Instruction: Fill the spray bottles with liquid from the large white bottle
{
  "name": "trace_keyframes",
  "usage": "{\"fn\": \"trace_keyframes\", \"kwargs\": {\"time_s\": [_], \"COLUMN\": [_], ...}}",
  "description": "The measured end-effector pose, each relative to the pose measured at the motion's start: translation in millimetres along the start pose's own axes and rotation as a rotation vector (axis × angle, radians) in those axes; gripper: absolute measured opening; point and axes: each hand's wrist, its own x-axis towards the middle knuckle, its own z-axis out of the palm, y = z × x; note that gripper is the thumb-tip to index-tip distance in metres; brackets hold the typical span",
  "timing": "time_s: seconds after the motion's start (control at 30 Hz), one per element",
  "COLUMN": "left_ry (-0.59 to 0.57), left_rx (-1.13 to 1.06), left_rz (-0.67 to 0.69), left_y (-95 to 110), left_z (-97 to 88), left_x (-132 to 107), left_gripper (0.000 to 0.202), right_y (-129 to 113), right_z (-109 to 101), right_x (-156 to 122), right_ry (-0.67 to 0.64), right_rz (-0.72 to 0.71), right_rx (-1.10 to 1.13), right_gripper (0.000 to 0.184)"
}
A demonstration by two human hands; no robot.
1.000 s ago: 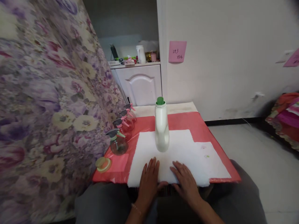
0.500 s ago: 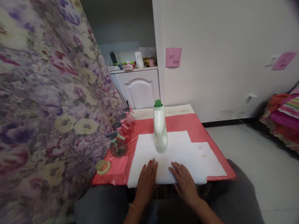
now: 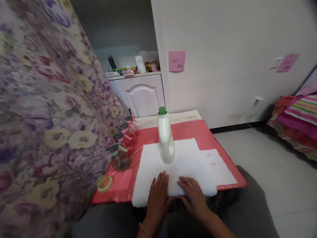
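My left hand (image 3: 158, 195) lies flat, fingers stretched out, on the near edge of a white cloth (image 3: 188, 165) spread over a red-topped table (image 3: 188, 129). My right hand (image 3: 193, 195) rests beside it on the same edge, fingers extended and empty. A tall white bottle (image 3: 165, 140) with a green spout stands upright on the cloth just beyond both hands.
Three small spray bottles (image 3: 120, 157) line the table's left side, with a round green and pink lid (image 3: 104, 182) near the front left corner. A floral curtain (image 3: 44, 109) hangs at the left. A white cabinet (image 3: 140, 94) stands behind, and striped bedding (image 3: 297, 115) lies at the right.
The view has shifted a little to the right and down. Both hands have stayed flat on the cloth's near edge; the bottle has not moved.
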Motion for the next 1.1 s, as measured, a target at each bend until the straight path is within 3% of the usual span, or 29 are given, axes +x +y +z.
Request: {"fn": "trace_keyframes", "kwargs": {"time_s": [0.27, 0.53, 0.7, 0.87, 1.0, 1.1], "left_ry": [-0.036, -0.041, -0.035, -0.004, 0.254, 0.497], "left_rx": [-0.025, -0.087, -0.106, -0.098, -0.215, -0.25], "left_rz": [-0.031, -0.043, -0.069, -0.069, -0.352, -0.723], "left_y": [8, 2, 6, -3, -45, -92], "left_z": [-15.8, -14.2, -16.6, -38.9, -85.6, -124.6], "left_x": [2, -6, -8, -30, -74, -116], "left_gripper": [0.074, 0.077, 0.067, 0.054, 0.032, 0.028], "right_y": [3, 2, 0, 10, 20, 27], "right_z": [-1, -7, -3, 6, 14, 18], "right_x": [-4, -2, -4, -14, -21, -24], "right_ry": [-0.019, -0.032, 0.002, -0.008, 0.003, 0.019], "right_rz": [-0.028, -0.03, -0.018, -0.055, -0.096, -0.148], "right_rx": [-0.07, -0.056, -0.049, -0.085, -0.122, -0.16], "right_gripper": [0.051, 0.05, 0.045, 0.05, 0.05, 0.051]}}
